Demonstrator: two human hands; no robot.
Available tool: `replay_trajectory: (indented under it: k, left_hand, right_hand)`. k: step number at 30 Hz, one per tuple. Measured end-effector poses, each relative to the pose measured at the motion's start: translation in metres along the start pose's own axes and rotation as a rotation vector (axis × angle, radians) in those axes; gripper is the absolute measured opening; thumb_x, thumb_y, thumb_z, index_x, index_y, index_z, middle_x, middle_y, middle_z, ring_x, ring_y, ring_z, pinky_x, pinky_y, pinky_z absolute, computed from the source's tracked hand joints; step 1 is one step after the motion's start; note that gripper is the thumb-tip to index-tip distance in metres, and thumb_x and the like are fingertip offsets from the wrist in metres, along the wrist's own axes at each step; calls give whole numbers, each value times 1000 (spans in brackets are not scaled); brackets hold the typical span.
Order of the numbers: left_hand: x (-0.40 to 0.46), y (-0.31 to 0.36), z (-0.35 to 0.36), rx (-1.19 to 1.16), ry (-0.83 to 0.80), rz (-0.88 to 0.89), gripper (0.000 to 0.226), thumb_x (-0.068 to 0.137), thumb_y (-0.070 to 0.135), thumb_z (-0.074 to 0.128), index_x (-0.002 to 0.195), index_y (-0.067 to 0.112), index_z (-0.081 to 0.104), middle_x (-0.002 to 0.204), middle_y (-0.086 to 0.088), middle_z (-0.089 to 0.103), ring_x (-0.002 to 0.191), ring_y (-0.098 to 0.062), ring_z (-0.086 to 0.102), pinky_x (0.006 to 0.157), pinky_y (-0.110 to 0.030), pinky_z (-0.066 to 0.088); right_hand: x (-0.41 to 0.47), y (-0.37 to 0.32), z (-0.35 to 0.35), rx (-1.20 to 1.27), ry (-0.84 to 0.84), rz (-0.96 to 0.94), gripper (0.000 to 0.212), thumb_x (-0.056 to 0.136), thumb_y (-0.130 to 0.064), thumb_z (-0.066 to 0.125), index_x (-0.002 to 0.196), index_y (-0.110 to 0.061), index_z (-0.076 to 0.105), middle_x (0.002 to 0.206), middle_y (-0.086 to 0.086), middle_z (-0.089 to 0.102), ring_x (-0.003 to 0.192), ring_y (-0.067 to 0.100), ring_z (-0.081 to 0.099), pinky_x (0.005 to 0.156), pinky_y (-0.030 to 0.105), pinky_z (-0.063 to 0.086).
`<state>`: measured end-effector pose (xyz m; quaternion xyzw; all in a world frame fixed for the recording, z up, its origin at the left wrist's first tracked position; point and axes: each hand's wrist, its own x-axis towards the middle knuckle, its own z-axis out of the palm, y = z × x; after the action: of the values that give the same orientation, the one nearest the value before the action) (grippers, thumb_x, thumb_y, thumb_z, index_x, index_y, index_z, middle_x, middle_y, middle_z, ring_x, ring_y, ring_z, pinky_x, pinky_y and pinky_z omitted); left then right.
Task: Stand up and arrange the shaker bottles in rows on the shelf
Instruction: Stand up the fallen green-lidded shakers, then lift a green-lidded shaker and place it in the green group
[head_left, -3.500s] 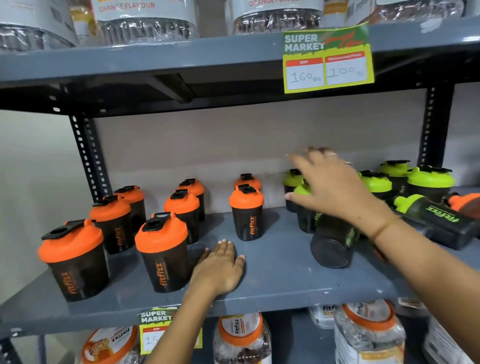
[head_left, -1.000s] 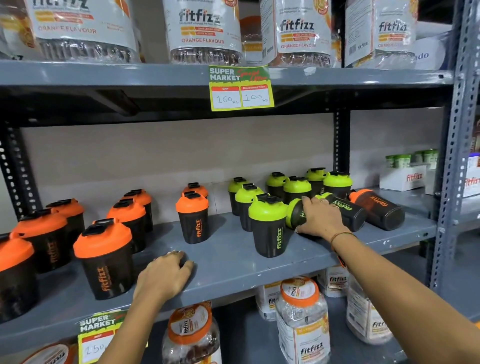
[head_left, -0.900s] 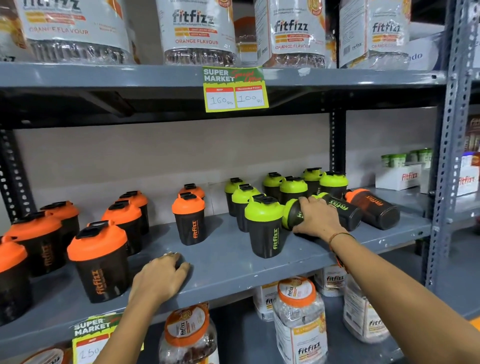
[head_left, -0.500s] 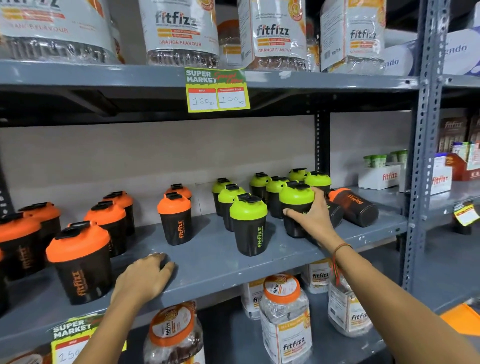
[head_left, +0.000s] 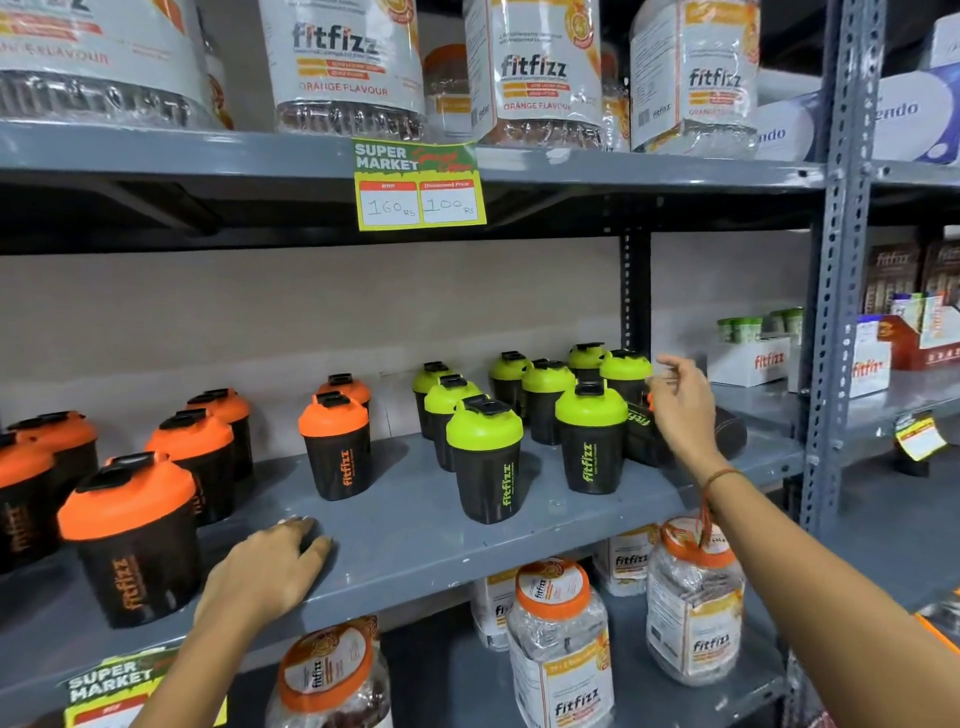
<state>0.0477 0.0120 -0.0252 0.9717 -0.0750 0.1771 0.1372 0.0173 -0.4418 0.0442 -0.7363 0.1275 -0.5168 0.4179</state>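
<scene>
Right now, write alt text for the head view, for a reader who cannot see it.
A person's right hand, fingers open, hovers over a shaker bottle lying on its side on a grey shelf. Green-lidded shakers stand beside it, orange-lidded shakers further left. The left hand rests flat on the shelf's front edge.

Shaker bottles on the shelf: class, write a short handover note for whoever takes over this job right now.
Left hand: empty, flat on the shelf edge.
Right hand: open, empty, hovering by the lying bottle.
Done: green-lidded shakers stand upright at right; orange-lidded shakers stand upright at left, loosely spaced.
Left: stand up the one dark bottle lying on its side behind the right hand, mostly hidden; then straighten the rows.
</scene>
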Motion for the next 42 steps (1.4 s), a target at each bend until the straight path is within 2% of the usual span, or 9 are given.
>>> replay_trajectory:
  k: [3,6,10,14,20,27,34,39,42]
  left_hand:
    - [0,0,1,1,-5,-8,38,92,55,39,114,30,57,123,-6,65,107,-30,60,80,-38,46]
    - [2,-1,2,6,-5,-13,40,92,56,38,116,29,57,126,-5,64,109,-29,60,83,-38,46]
    - [3,-3,3,14,-21,-29,40,91,58,36,115,32,56,128,-2,63,110,-29,59,83,-39,46]
    - [3,-2,2,0,-42,-55,43,90,59,37,124,37,52,135,1,58,117,-28,56,90,-40,46]
    - [0,1,-1,5,-50,-70,48,92,57,37,134,36,47,141,1,54,122,-27,53,96,-41,45]
    - [-8,8,-8,-23,-5,-49,36,94,45,42,121,28,58,126,-5,64,108,-27,61,86,-37,48]
    - [-27,1,-16,16,-80,-35,35,94,43,34,119,26,52,134,-4,57,117,-30,55,94,-41,44]
    - [-39,-3,-14,58,-74,35,34,96,39,29,110,16,49,134,-9,54,121,-28,51,105,-45,36]
    - [-46,-5,-11,102,-35,38,48,97,39,26,131,13,47,146,-10,46,135,-23,41,114,-43,28]
  right_hand:
    - [31,10,-2,-399,-359,-53,49,82,-10,68,130,-8,59,123,22,63,115,35,58,98,36,43]
    - [48,16,6,-605,-747,29,82,73,-21,82,145,-8,44,143,17,52,129,31,52,106,36,42]
    - [56,21,22,-803,-910,39,97,65,-37,86,144,-8,38,143,16,52,129,31,51,105,38,43]
    - [59,25,28,-814,-888,39,92,67,-50,82,141,-9,44,141,17,54,127,32,53,104,39,45]
    - [61,17,18,-677,-787,99,87,63,-42,85,135,-10,49,134,16,59,121,32,57,100,40,47]
    - [68,-14,-20,-484,-337,11,84,63,-40,88,130,-5,50,128,22,61,115,39,59,92,43,49]
    - [24,-90,-26,71,-28,-131,100,60,-44,88,143,-20,37,136,10,55,122,28,54,103,44,45]
    - [-55,-153,13,423,-117,-190,126,51,-45,92,150,-18,20,148,6,43,134,18,46,113,41,38]
    - [-114,-172,51,456,-201,-201,127,47,-46,92,149,-24,21,147,2,43,132,15,45,112,36,38]
